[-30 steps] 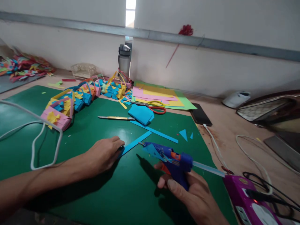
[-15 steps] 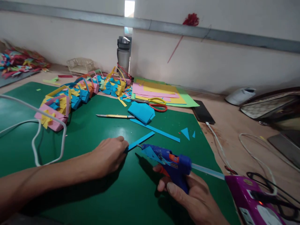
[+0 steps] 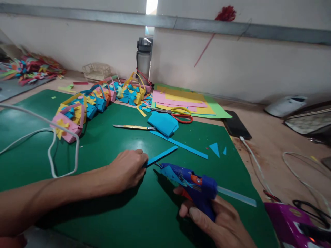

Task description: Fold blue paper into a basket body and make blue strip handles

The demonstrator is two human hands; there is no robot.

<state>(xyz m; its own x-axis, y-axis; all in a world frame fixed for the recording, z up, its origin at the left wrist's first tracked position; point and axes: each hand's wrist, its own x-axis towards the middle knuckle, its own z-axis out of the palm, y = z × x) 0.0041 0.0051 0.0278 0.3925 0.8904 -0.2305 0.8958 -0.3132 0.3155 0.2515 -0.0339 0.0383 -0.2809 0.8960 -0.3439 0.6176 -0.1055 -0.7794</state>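
My left hand (image 3: 131, 170) is closed on one end of a blue paper strip (image 3: 163, 155), whose free end points away to the right just above the green mat. A blue hot glue gun (image 3: 190, 179) is in my right hand (image 3: 217, 220), with a finger at its orange trigger. The nozzle is close beside the strip near my left fingers; whether they touch I cannot tell. A clear glue stick (image 3: 236, 195) sticks out of the gun's back. Beyond lie a second blue strip (image 3: 183, 145), a folded blue paper piece (image 3: 162, 123) and a craft knife (image 3: 133, 127).
Several small paper baskets (image 3: 68, 125) line the mat's (image 3: 116, 220) far left, near a white cable (image 3: 77, 155). Scissors (image 3: 183, 115) lie by stacked coloured paper (image 3: 181, 98). A phone (image 3: 236, 125), a bottle (image 3: 143, 60) and a purple power strip (image 3: 287, 225) stand around the edges.
The whole view has shifted, so things appear further right. The glue gun's nozzle has drawn slightly down from the strip. Both hands keep their hold.
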